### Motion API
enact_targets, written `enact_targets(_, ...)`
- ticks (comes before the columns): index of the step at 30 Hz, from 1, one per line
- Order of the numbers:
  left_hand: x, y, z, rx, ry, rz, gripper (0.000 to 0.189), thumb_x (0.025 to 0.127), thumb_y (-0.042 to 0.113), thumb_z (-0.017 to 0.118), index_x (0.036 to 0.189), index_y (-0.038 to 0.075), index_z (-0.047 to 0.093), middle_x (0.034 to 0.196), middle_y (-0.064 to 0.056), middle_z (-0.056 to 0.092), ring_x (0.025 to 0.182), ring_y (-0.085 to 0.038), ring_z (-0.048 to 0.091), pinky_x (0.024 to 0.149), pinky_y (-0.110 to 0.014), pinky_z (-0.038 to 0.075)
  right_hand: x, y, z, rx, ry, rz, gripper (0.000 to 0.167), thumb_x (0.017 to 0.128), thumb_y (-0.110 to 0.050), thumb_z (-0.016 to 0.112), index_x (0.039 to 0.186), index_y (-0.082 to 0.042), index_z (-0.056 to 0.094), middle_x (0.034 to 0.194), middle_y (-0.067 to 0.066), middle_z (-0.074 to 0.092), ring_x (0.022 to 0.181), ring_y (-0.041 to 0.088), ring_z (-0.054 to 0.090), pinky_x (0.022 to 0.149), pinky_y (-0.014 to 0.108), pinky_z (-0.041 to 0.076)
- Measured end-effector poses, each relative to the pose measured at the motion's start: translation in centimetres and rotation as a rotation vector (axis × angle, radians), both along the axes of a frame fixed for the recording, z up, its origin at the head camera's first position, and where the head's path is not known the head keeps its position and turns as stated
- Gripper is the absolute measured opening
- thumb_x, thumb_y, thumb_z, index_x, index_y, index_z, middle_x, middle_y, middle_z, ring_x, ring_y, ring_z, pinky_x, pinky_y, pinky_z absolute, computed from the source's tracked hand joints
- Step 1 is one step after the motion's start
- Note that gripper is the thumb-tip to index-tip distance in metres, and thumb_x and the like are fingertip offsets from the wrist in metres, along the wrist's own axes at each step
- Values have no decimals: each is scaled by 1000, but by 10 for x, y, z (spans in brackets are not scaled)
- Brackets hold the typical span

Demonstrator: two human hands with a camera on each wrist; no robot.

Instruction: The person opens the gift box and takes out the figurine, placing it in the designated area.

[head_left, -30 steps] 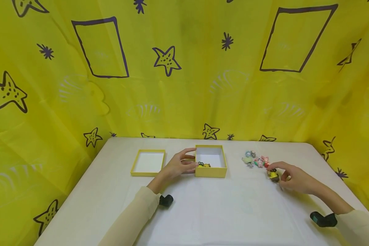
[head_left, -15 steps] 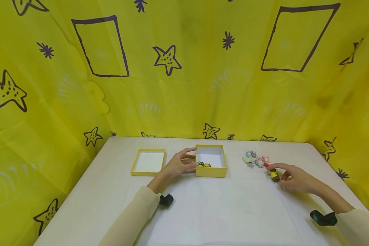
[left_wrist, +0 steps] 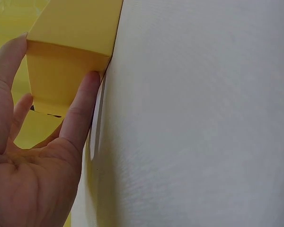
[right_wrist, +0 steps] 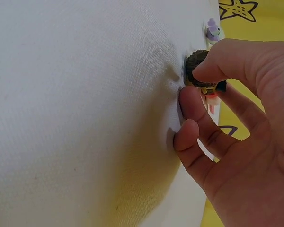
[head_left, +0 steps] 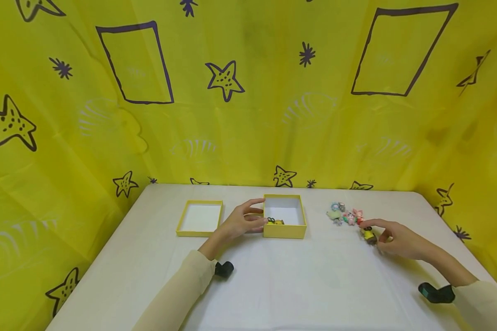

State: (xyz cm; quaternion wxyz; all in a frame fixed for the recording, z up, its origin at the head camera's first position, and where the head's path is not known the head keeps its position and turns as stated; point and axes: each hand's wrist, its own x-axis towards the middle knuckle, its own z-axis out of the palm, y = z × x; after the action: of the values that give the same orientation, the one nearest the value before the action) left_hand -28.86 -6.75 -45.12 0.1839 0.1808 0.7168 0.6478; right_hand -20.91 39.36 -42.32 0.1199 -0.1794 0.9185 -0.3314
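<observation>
In the head view my left hand [head_left: 242, 220] rests its fingertips against the left wall of an uncovered yellow box [head_left: 284, 232]. The left wrist view has these fingers nearly straight, touching the wall of the box [left_wrist: 61, 71] without curling round it. Small yellow figurines [head_left: 275, 221] lie inside the box near its front wall. On the right, my right hand [head_left: 401, 240] pinches a yellow figurine [head_left: 369, 236] with a dark base between thumb and index finger, low over the table. From the right wrist, the thumb covers part of the figurine's dark ridged base [right_wrist: 195, 61].
Left of the box lies its shallow yellow lid [head_left: 199, 218], white inside facing up. Several small pastel animal figurines [head_left: 335, 214] cluster on the white table [head_left: 306, 285], just beyond my right hand. A yellow patterned curtain [head_left: 248, 128] surrounds the table's back and sides.
</observation>
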Motion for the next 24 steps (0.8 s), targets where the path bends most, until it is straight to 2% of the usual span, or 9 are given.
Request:
enact_targets(14,2,0,2,-3,-2,1,70,96,11,75,157,18,41,144,-23,50,119,-29,63,91,-39,60,0,1,0,3,10,-1,56,88,0,72,141,-2,54,117,18,62,72,15,55,57,26,50)
enact_targets(21,2,0,3,-13,0,2,71,96,12,75,158,17,41,144,-22,51,120,-29,63,92,-38,60,1,1,4,11,10,10,57,88,-2,73,142,-2,53,110,14,63,71,14,54,57,26,50)
enact_targets(24,2,0,2,-21,4,4,71,96,12,75,158,18,41,145,-22,51,121,-29,63,92,-37,60,1,1,5,24,11,7,58,89,-3,74,142,-2,53,113,16,63,74,16,55,58,26,51)
